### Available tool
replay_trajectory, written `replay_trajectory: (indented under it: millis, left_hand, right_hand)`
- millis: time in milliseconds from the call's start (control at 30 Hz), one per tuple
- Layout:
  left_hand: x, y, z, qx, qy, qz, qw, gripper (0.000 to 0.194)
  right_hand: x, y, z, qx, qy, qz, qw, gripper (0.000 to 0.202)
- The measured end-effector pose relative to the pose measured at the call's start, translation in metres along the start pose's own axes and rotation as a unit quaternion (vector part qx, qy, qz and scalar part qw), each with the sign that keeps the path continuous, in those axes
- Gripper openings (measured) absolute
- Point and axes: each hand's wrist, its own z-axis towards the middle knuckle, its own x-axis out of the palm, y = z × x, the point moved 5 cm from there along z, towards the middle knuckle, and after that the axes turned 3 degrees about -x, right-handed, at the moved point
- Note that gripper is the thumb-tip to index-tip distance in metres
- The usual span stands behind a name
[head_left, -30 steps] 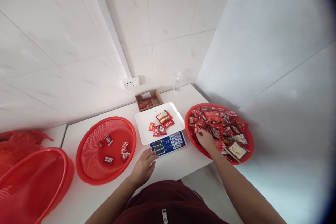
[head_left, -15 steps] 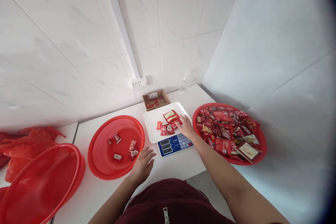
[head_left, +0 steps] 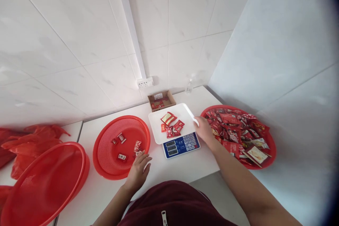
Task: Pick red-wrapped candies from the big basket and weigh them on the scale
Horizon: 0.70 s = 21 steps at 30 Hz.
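Observation:
My right hand [head_left: 205, 130] grips the right edge of a white tray [head_left: 156, 127], fingers closed over its rim. Several red snack packets [head_left: 174, 130] lie on the tray, one of them with a pale yellow band. Under the tray's near side shows the blue keypad of a weighing scale [head_left: 181, 145]. My left hand [head_left: 138, 170] is open, fingers spread, at the near right rim of a red plastic basket [head_left: 96, 148]. Several small packets [head_left: 122, 157] are scattered on that basket's floor.
A red basket heaped with packets [head_left: 238, 130] stands at the right. At the left are a tilted red basket [head_left: 47, 183] and red plastic bags [head_left: 39, 144]. Against the wall sit a cardboard box [head_left: 162, 100] and a clear bottle [head_left: 189, 86].
My right hand has moved right from the packets to the tray's edge and closed on it. The tray looks slightly tilted, and its packets have shifted. My left hand has moved slightly left.

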Motion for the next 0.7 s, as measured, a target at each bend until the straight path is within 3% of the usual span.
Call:
replay_trajectory:
  millis: [67, 133, 200, 333, 467, 700]
  left_hand:
    - [0.000, 0.009, -0.004, -0.014, -0.009, -0.002, 1.000, 0.025]
    - [0.000, 0.018, -0.005, -0.034, -0.014, 0.004, 0.999, 0.027]
    - [0.004, 0.026, -0.003, -0.060, -0.005, 0.017, 0.998, 0.032]
    - [0.018, 0.039, 0.002, -0.114, 0.055, 0.049, 0.991, 0.043]
    - [0.028, 0.043, 0.002, -0.127, 0.103, 0.055, 0.985, 0.048]
    - [0.031, 0.043, -0.002, -0.143, 0.129, 0.049, 0.980, 0.054]
  right_hand:
    - [-0.020, -0.049, -0.023, 0.095, 0.035, -0.072, 0.992, 0.035]
    - [-0.030, -0.089, -0.049, 0.180, 0.103, -0.154, 0.966, 0.034]
    - [-0.031, -0.108, -0.067, 0.193, 0.150, -0.199, 0.949, 0.036]
    - [-0.023, -0.105, -0.074, 0.196, 0.189, -0.218, 0.937, 0.040]
    - [-0.018, -0.096, -0.068, 0.208, 0.230, -0.198, 0.930, 0.038]
    - [-0.015, -0.104, -0.065, 0.218, 0.233, -0.181, 0.930, 0.037]
